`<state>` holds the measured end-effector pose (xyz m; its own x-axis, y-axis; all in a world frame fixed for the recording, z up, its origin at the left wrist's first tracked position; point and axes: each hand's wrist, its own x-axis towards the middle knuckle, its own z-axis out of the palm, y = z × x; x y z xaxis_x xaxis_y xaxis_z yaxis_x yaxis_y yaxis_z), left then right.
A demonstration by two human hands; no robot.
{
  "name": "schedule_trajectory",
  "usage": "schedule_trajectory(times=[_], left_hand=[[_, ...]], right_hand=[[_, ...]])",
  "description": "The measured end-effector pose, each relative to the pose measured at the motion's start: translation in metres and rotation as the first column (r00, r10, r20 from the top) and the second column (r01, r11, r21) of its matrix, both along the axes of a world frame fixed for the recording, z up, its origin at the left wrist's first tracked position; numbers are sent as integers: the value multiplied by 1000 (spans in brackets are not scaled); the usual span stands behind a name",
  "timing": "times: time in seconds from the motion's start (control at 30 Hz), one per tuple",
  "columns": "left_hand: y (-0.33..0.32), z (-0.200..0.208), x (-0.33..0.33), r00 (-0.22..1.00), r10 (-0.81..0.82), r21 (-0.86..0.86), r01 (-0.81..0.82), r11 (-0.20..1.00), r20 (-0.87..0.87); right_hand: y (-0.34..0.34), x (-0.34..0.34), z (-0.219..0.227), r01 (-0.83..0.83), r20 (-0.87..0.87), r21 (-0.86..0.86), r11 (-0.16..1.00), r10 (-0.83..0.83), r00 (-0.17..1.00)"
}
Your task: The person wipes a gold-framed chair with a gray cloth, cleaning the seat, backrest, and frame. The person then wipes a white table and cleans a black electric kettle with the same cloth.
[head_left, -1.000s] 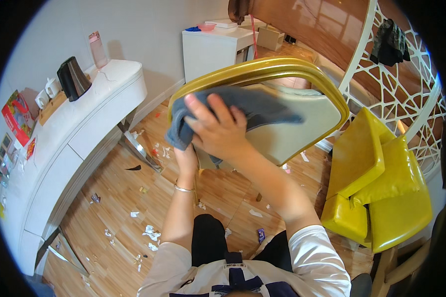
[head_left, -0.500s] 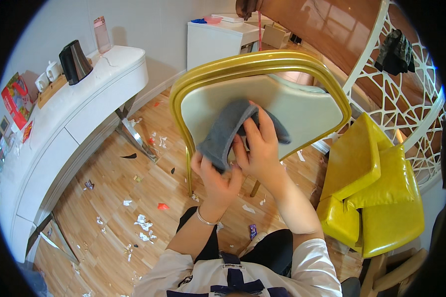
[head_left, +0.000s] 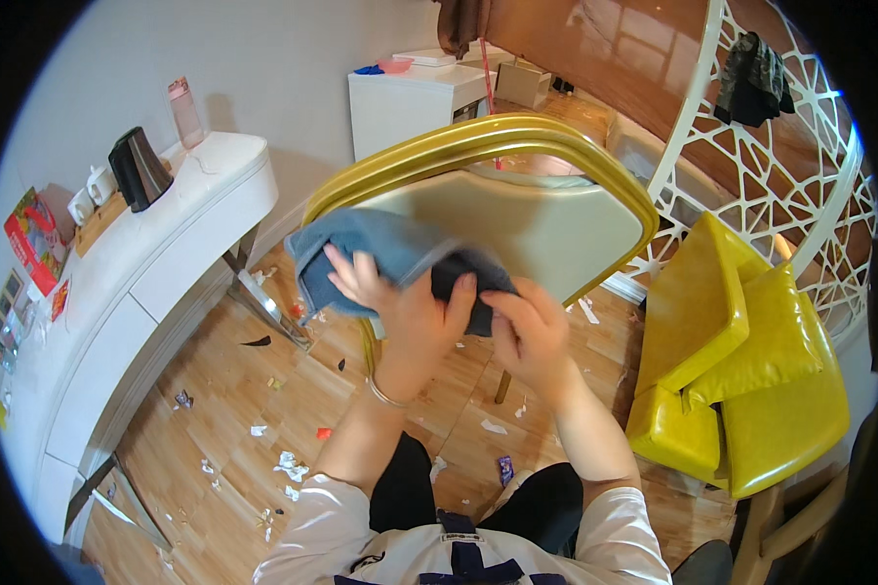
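Note:
A grey-blue cloth [head_left: 371,239] is bunched between my two hands, in front of the gold-framed chair [head_left: 556,219]. My left hand [head_left: 405,307] lies against the cloth, its thumb pressing the dark folded part and a few fingers showing over the lighter part, which spreads out to the left. With thumb and fingers, my right hand [head_left: 535,331] pinches the dark right-hand edge of the cloth. The cloth covers the left side of the chair's pale backrest. Motion blurs part of the cloth.
At left stands a curved white table [head_left: 205,210] with a kettle [head_left: 139,169], a pink bottle [head_left: 184,114] and cups. Yellow seat cushions [head_left: 693,322] are piled at right, beside a white lattice screen [head_left: 751,175]. Paper scraps [head_left: 291,466] litter the wooden floor.
The cloth has shifted left and opened out, showing a lighter blue side. My left hand has turned with its fingers over it; my right hand has moved down to its right edge.

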<state>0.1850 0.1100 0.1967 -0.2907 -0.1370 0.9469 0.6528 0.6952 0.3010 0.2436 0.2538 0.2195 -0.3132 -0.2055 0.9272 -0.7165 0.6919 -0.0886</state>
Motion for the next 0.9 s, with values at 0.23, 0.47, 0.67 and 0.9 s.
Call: schedule_trajectory(times=[0.23, 0.47, 0.67, 0.9], left_hand=[[26, 42, -35, 943, 249, -153, -286, 946, -221], [82, 43, -28, 959, 184, -220, -231, 948, -214], [63, 44, -30, 939, 213, -345, -301, 889, -271], [50, 120, -17, 913, 207, -137, -269, 953, -352]], right_hand=[[62, -7, 31, 226, -272, -110, 968, -248, 930], [129, -33, 56, 212, 30, -643, 736, -252, 967], [146, -50, 36, 118, 203, -837, 534, 103, 974], [140, -50, 33, 137, 192, -826, 546, 43, 981]])
